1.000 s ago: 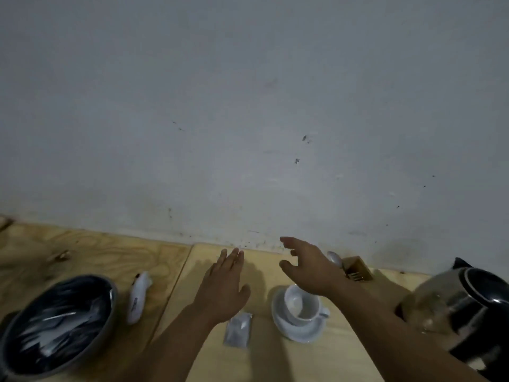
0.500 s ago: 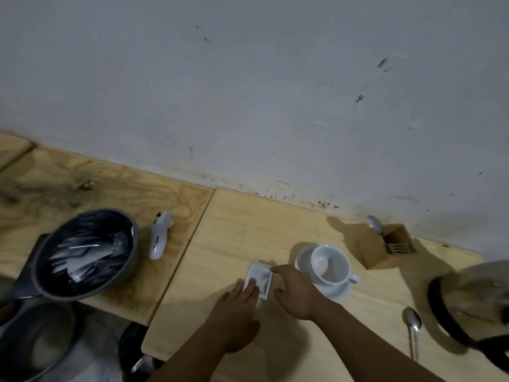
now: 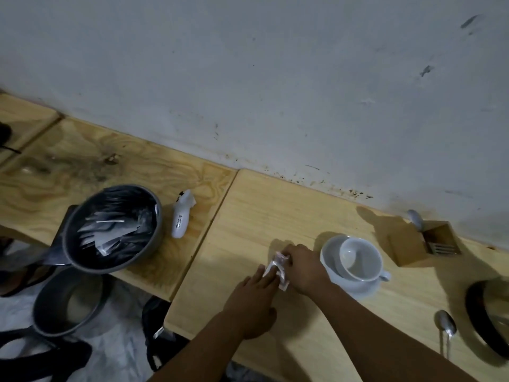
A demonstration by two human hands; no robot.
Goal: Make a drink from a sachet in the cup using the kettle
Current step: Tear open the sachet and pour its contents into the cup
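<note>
The step in hand looks like picking up the sachet [image 3: 278,267] to open it, the opening move of the drink. Both hands meet on it over the pale wooden tabletop [image 3: 256,210], just left of the cup [image 3: 359,260], which sits empty on its saucer [image 3: 330,267]. The right hand [image 3: 303,268] curls over the sachet's far and right side, its grip pinching the packet, while the left hand [image 3: 252,304] lies palm down with its fingers stretched forward onto the packet's near edge; that grip seems to press or steady rather than close around it, and whether the thumb is under the packet cannot be told. The sachet appears crumpled and slightly raised between them, though whether it has left the wood is unclear. Nothing suggests it is torn yet. The next move probably calls for a firm two-handed pinch at one corner and a tear, then tipping the contents into the cup right beside it. A spoon [image 3: 446,333] lies near the right edge, close to the kettle [image 3: 487,321], only partly in view, both within easy reach of the right hand. A dark bowl [image 3: 113,230] of similar packets stands well apart to the left.
</note>
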